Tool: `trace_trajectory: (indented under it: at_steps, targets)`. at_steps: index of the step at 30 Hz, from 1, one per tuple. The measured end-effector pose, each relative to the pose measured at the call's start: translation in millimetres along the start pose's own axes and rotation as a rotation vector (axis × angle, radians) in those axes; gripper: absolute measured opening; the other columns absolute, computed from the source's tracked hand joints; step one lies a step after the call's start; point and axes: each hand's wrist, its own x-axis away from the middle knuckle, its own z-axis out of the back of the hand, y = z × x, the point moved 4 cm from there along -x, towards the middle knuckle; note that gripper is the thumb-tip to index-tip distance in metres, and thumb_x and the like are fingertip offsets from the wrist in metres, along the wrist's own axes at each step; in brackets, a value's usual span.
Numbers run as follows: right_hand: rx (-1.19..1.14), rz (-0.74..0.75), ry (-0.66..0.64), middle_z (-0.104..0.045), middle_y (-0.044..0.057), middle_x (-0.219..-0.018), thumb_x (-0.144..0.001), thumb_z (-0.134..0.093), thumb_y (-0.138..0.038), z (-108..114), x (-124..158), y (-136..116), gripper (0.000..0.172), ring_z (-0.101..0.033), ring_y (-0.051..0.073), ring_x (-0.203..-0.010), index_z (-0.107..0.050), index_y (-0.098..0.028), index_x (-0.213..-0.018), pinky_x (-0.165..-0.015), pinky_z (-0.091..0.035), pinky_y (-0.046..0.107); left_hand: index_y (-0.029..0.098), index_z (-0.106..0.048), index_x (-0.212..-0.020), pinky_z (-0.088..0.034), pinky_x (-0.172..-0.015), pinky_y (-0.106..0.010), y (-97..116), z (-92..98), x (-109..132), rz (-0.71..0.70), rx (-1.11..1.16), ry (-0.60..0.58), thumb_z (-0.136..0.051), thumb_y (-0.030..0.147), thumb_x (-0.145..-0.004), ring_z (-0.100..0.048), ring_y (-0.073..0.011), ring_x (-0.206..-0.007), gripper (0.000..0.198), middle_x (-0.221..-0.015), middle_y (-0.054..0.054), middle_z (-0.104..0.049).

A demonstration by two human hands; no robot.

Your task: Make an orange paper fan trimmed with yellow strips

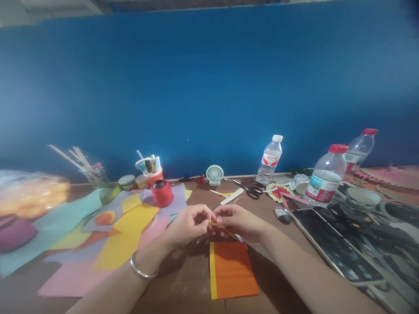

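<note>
Thumb and fingertips of my left hand (193, 223) are pinched together at one end of a thin orange-yellow paper strip (225, 230). Close against it, my right hand (241, 221) is closed on the same strip, which slants down to the right under its fingers. Part of the strip is hidden by the fingers. Just below my hands an orange sheet of paper (234, 270) with a yellow band (213, 270) along its left edge lies flat on the brown table (183, 279). A silver bangle circles my left wrist.
Coloured paper sheets (131, 222) spread across the left, beside a red thread cone (162, 194). Scissors (252, 190), a white-handled tool (232, 196) and a small fan (214, 174) lie beyond my hands. Water bottles (327, 176) and a phone (334, 244) are at the right.
</note>
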Motion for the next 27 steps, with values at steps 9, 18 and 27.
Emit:
trace_trajectory:
  at_steps: [9, 18, 27]
  targets:
    - [0.084, -0.035, 0.066, -0.06, -0.001, -0.062, -0.054, -0.074, -0.019, 17.3, 1.1, -4.3, 0.026, -0.05, 0.007, -0.055, -0.067, -0.012, -0.078, -0.05, -0.035, 0.018, 0.02, -0.062, -0.078, -0.043, -0.062, -0.023, 3.9, 5.2, -3.9, -0.057, -0.32, 0.108, -0.048, 0.016, -0.071, -0.057, -0.0141, -0.066, 0.016, -0.072, 0.001, -0.063]
    - [0.101, 0.129, 0.269, -0.058, -0.003, -0.063, -0.061, -0.071, -0.022, 66.8, 5.6, -14.3, 0.026, -0.05, 0.007, -0.055, -0.062, -0.013, -0.084, -0.056, -0.038, 0.02, 0.022, -0.062, -0.1, -0.04, -0.081, -0.033, -8.2, -41.1, 10.0, -0.042, -0.574, -0.093, -0.058, 0.026, -0.069, -0.055, -0.0247, -0.092, 0.031, -0.103, -0.007, -0.061]
    - [0.105, 0.176, 0.335, -0.051, -0.006, -0.055, -0.065, -0.068, -0.033, 63.6, 7.5, -21.6, 0.024, -0.044, 0.006, -0.046, -0.052, -0.016, -0.072, -0.046, -0.032, 0.018, 0.022, -0.06, -0.104, -0.04, -0.076, -0.031, -10.3, -50.4, 14.8, 0.114, -0.513, -0.137, -0.061, 0.012, -0.053, -0.055, -0.0249, -0.091, 0.051, -0.102, -0.005, -0.061]
